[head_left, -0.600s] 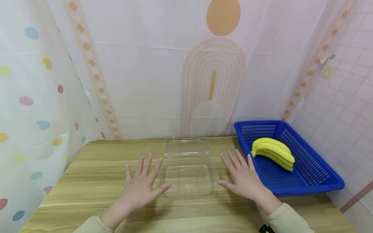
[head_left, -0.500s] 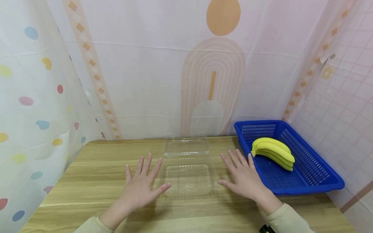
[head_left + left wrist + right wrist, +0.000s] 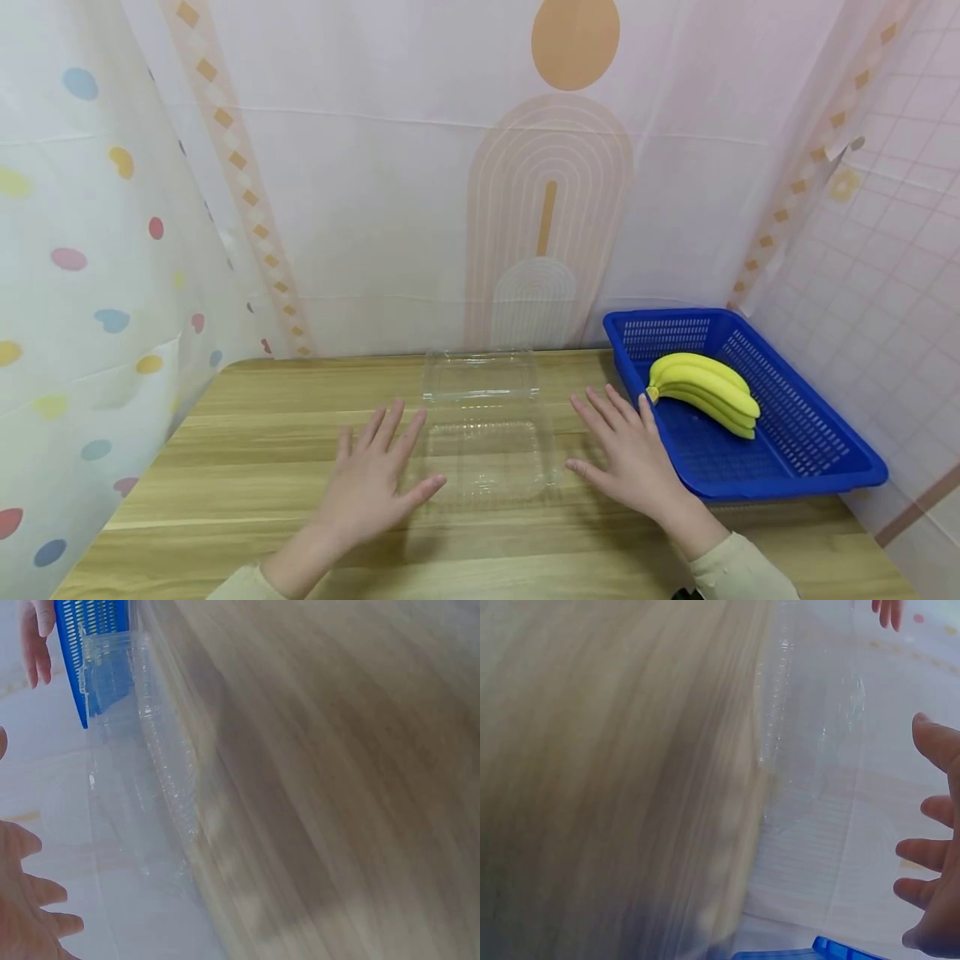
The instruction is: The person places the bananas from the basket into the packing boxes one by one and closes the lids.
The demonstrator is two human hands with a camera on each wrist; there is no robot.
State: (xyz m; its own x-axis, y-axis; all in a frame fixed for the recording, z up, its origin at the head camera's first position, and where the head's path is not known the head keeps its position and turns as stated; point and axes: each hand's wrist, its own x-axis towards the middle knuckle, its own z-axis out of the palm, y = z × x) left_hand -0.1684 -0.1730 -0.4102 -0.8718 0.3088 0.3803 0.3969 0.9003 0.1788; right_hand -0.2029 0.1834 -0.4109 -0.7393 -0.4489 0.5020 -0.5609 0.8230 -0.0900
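Note:
A clear plastic clamshell box (image 3: pixel 483 458) lies on the table with its lid (image 3: pixel 480 375) raised at the back. To its left is my left hand (image 3: pixel 367 483), palm down with the fingers spread and nothing held. My right hand (image 3: pixel 630 462) hovers on the box's other side, fingers likewise spread, close to a blue basket (image 3: pixel 787 485). Inside that basket rests a bunch of bananas (image 3: pixel 705 387). Both wrist views show the clear box (image 3: pixel 139 750) apart from the fingers.
The basket fills the right side of the wooden table (image 3: pixel 255 433). A patterned cloth (image 3: pixel 375 208) hangs behind the table and along both sides. Something small and black (image 3: pixel 686 594) shows by the right sleeve.
My left hand has shifted slightly to the right, towards the clear box. The right hand has hardly moved. The box, basket and bananas stay where they were.

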